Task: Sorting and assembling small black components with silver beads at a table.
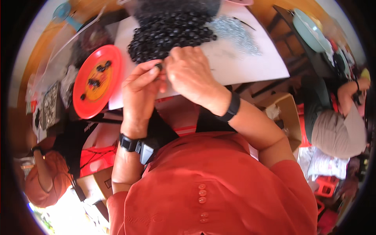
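My left hand (141, 80) pinches a small round black piece (158, 66) between thumb and fingers, just over the near edge of the white table (231, 70). Close beside it, my right hand (191, 72) shows its back, with the fingers bent and pressed together. Its fingertips are mostly turned away, so whatever they grip cannot be made out. Right behind both hands spreads a big heap of similar shiny black pieces (172, 33). To the right of the heap lies a pile of thin silvery metal pieces (237, 35), too small to name.
A red plate (81, 102) with a yellow middle holds several black pieces, left of the table. A cardboard box (291, 117) stands below the table on the right. Other people sit at both sides, one in orange (47, 182), one in grey (337, 131). A pale green basin (309, 31) is at far right.
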Available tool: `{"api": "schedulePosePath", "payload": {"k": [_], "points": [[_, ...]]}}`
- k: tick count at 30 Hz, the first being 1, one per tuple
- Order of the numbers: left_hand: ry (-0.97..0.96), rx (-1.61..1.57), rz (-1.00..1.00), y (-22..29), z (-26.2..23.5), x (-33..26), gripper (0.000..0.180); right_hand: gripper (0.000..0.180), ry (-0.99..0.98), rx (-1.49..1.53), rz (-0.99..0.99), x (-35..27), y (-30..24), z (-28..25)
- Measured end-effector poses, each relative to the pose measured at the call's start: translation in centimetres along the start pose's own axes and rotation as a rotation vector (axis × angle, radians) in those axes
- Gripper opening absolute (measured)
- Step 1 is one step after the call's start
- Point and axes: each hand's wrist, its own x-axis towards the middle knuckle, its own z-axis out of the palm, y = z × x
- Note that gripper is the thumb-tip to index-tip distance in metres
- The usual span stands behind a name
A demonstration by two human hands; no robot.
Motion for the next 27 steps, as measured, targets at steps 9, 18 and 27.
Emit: {"api": "schedulePosePath", "payload": {"k": [9, 18, 27], "points": [[-0.088, 0.010, 0.011, 0.1, -0.8, 0.0, 0.026, 0.008, 0.075, 0.021, 0.089, -1.4, -0.5, -0.3], [-0.091, 0.031, 0.030, 0.0, -1.0, 0.5, 0.025, 0.007, 0.172, 0.023, 0.112, -1.5, -0.2, 0.5], [-0.051, -0.010, 0.036, -0.4, -0.2, 0.2, 0.020, 0.005, 0.040, -0.005, 0.215, -1.5, 0.3, -0.9]]}}
